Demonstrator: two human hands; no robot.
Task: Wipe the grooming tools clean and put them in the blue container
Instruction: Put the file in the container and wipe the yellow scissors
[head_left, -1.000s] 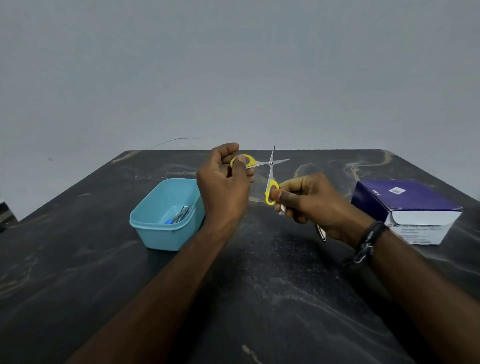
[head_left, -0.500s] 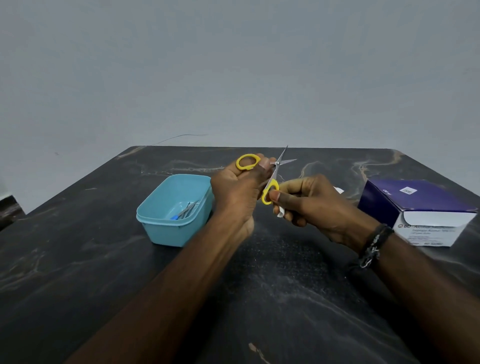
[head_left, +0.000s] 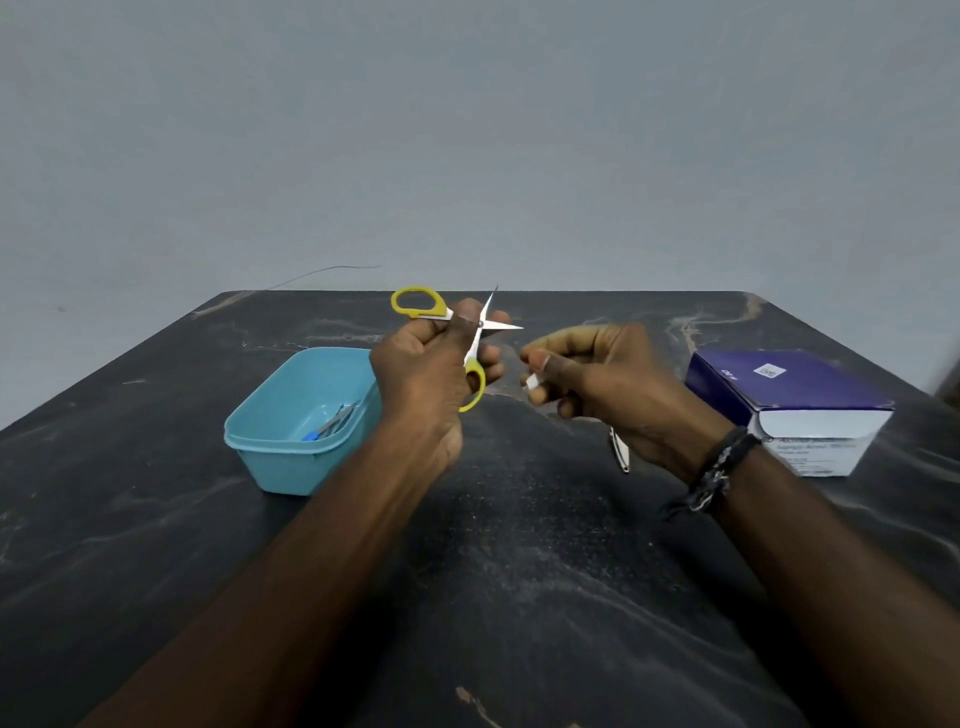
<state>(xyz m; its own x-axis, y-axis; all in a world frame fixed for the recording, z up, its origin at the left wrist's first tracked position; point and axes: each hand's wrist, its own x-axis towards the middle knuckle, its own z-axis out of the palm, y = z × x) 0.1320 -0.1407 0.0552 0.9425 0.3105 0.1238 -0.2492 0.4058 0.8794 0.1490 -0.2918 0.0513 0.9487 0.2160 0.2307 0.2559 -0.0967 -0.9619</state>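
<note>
Above dark marble table (head_left: 156, 519), left hand (head_left: 426, 374) grips open yellow scissors (head_left: 475, 338); right hand (head_left: 613, 379) pinches a white wipe (head_left: 533, 383).

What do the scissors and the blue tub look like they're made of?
Scissors: blades look like bare polished metal, bright and pale where they catch light; the yellow loops look like smooth moulded plastic. Tub: probably plastic too, one even light blue with a rounded rolled rim and a dull sheen.

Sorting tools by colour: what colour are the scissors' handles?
Yellow, on the scissors in the left hand, head view.
</note>
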